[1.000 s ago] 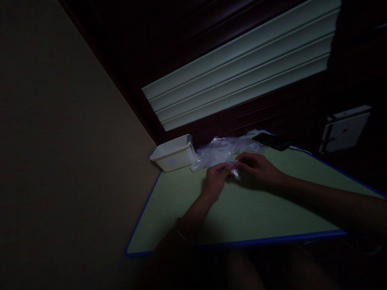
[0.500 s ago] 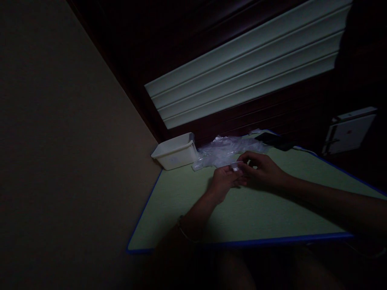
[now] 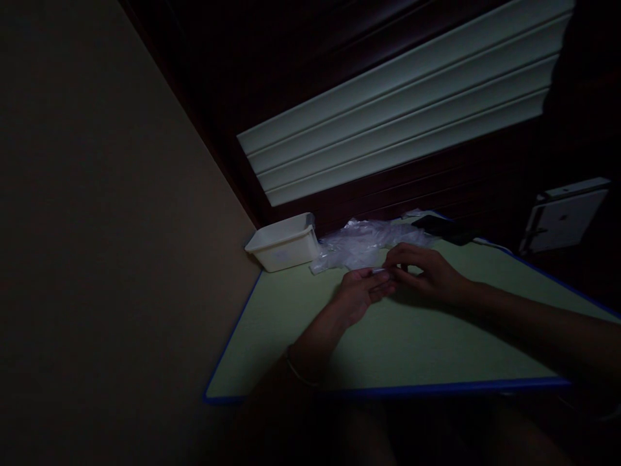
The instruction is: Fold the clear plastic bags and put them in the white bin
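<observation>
Between my two hands, above the pale green table (image 3: 310,349), is a small whitish piece (image 3: 378,270), mostly covered by fingers; its kind is too dim and small to make out. My left hand (image 3: 359,294) is closed on it, thumb on top and fingers beneath. From the right, my right hand (image 3: 424,270) pinches at its other end with thumb and forefinger. Just behind the hands lies a crumpled heap of clear plastic bags (image 3: 359,243). To the left of the heap stands a white plastic tub (image 3: 288,252).
A dark flat object (image 3: 444,228) lies at the table's back right with a pale cable (image 3: 490,244) beside it. The table has a blue edge (image 3: 436,388). A wall rises at the left, and a dark slatted panel at the back. A white box (image 3: 565,217) stands at the right.
The small whitish piece has tilted, so its broad face now shows only as a thin edge. Both hands stay in nearly the same place, and the view has shifted slightly.
</observation>
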The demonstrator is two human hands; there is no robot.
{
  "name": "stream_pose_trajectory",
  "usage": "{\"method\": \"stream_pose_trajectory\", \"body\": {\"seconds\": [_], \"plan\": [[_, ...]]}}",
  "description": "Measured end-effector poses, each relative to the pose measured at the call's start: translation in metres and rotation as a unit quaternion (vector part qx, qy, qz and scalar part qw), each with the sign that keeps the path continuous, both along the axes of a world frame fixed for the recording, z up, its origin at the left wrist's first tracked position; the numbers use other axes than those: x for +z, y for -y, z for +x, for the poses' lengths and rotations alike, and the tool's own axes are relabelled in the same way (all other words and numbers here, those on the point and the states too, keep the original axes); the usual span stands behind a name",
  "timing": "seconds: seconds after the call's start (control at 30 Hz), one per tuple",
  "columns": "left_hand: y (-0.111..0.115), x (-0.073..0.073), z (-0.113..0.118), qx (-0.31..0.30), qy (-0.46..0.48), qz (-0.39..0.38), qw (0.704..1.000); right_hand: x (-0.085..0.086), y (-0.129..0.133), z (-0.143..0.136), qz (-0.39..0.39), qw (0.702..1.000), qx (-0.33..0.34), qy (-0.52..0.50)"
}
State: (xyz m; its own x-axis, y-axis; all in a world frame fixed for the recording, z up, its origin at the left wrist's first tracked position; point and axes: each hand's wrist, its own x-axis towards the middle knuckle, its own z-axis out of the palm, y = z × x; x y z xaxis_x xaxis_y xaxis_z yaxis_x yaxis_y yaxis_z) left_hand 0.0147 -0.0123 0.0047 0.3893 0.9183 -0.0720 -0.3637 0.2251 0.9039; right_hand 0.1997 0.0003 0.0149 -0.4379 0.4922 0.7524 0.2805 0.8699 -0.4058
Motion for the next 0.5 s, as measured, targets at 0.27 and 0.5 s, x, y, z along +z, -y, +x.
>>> {"method": "stream_pose_trajectory", "body": {"seconds": [0.27, 0.5], "plan": [[0.001, 0.006, -0.005, -0.011, -0.006, -0.002, 1.0, -0.001, -0.008, 0.007, 0.059, 0.998, -0.003, 0.021], [0.002, 0.007, -0.007, -0.019, -0.019, 0.008, 1.0, -0.004, -0.014, 0.014, 0.071, 0.996, 0.015, 0.058]]}}
